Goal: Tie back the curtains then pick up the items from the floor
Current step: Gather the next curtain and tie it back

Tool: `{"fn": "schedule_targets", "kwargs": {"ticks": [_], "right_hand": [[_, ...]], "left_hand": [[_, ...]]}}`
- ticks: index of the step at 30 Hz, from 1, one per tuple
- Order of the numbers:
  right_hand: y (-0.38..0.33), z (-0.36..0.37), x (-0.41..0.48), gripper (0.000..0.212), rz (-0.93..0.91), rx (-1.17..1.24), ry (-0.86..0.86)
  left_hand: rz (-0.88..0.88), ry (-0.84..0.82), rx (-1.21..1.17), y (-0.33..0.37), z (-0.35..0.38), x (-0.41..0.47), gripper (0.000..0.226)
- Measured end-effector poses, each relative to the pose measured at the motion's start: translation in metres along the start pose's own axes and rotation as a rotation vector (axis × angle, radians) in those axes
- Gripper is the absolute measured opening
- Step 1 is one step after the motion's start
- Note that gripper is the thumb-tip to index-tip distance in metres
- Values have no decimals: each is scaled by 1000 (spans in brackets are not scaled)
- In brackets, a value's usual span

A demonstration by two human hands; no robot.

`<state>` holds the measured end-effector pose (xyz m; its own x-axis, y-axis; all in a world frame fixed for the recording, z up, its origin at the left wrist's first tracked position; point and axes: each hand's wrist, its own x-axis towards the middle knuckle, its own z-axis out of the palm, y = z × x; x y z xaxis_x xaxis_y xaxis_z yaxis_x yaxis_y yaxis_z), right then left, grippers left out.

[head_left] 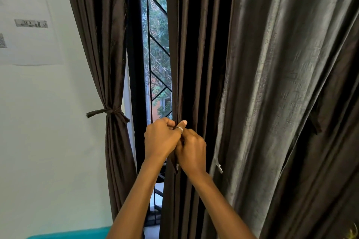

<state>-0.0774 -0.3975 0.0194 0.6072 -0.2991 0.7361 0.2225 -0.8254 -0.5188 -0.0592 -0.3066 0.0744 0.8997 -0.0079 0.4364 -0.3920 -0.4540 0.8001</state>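
Observation:
A dark brown curtain (pixel 108 64) at the left hangs gathered, bound by a knotted fabric tie (pixel 110 112). A second dark brown curtain (pixel 196 54) hangs loose in the middle. My left hand (pixel 161 138) and my right hand (pixel 191 150) meet at its left edge, both closed on the fabric. A ring shows on a thumb between them. A short strip of fabric (pixel 174 165) dangles below the hands. No floor items are in view.
A grey curtain (pixel 275 93) hangs at the right, overlapping the brown one. Between the curtains a window (pixel 158 44) with black bars shows trees outside. A printed sheet (pixel 25 15) is stuck to the white wall at left. A teal surface (pixel 73 234) lies at the bottom left.

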Motion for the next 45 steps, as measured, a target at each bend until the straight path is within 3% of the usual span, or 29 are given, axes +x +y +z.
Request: {"fn": "schedule_targets", "kwargs": {"ticks": [7, 12, 15, 18, 28, 36, 45], "right_hand": [[7, -14, 2, 26, -75, 125, -149], [14, -39, 7, 30, 110, 64, 294], [15, -43, 23, 38, 160, 12, 231], [26, -49, 37, 24, 191, -31, 168], [76, -100, 64, 17, 339, -134, 197], [70, -91, 48, 15, 234, -137, 197], [24, -46, 12, 9, -24, 39, 97]], "left_hand": [[89, 51, 185, -1, -3, 4, 27], [134, 59, 211, -7, -8, 7, 29], [154, 48, 201, -7, -9, 5, 30], [150, 50, 190, -11, -15, 6, 31], [122, 194, 207, -44, -63, 27, 19], [124, 201, 191, -42, -52, 22, 19], [224, 54, 139, -12, -11, 3, 22]]}}
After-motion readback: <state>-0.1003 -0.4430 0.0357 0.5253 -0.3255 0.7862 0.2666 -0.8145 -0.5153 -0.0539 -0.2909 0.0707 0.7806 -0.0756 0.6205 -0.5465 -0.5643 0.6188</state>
